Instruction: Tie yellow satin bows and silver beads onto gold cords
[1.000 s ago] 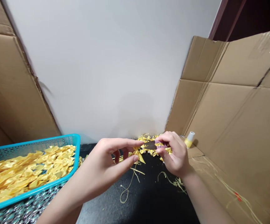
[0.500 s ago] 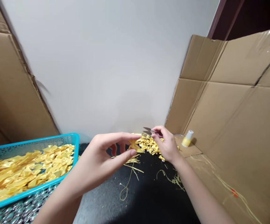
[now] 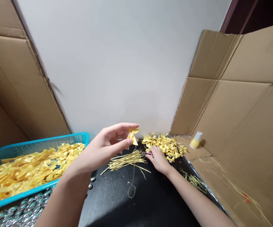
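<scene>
Between the thumb and fingers of my left hand [image 3: 98, 151] is a small yellow ribbon bow [image 3: 133, 136], pinched upright above the table. A thin thread hangs below it toward the tabletop. My right hand [image 3: 160, 160] is low at the black table [image 3: 150, 192], its fingers closed over small purple-handled scissors [image 3: 148, 154]; the grip is partly hidden behind the hand. The scissor tips point left, at the end of a bundle of cut yellow cords [image 3: 124, 161]. Just beyond the right hand lies a heap of finished yellow bows [image 3: 167, 143], some with shiny beads.
A turquoise basket [image 3: 44, 140] of yellow ribbon pieces stands at left, with shiny oval beads [image 3: 27, 209] in front of it. At right are a thread spool [image 3: 196, 140], cord scraps [image 3: 195, 181] and a cardboard wall [image 3: 245, 119]. A pale wall [image 3: 127, 63] closes off the back.
My right hand has lowered the scissors from the air beside the bow down to the table. The bow in my left hand is turned more into view. The camera view has shifted slightly.
</scene>
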Available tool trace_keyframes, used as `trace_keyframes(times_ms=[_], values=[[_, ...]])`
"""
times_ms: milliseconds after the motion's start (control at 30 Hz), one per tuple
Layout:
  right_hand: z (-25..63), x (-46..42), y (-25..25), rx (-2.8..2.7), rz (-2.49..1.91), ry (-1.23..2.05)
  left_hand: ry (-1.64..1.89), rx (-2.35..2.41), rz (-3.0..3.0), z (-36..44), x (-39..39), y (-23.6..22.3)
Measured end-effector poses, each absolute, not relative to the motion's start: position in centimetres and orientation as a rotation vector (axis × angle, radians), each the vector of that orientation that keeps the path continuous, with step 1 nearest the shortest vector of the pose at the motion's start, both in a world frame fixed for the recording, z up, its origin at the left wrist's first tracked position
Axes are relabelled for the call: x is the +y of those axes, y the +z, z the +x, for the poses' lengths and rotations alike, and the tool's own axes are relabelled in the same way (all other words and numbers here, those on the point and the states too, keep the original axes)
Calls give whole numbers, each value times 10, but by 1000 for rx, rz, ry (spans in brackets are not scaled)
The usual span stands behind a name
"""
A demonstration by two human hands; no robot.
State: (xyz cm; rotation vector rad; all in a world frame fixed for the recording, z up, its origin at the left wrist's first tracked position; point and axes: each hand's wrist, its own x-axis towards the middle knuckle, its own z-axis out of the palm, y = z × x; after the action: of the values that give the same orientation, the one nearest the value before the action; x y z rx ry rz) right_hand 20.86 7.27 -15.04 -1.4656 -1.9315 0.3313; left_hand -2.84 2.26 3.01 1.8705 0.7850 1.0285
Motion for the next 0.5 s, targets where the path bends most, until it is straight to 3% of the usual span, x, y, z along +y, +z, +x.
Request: trace_keyframes(times_ms=[267,500], values=[[211,76,-136,-1830,-1259,316,971,463,1619,-31,21,23],[206,36,-73,-1625,-918,122,901,371,1501,-25,25,17]])
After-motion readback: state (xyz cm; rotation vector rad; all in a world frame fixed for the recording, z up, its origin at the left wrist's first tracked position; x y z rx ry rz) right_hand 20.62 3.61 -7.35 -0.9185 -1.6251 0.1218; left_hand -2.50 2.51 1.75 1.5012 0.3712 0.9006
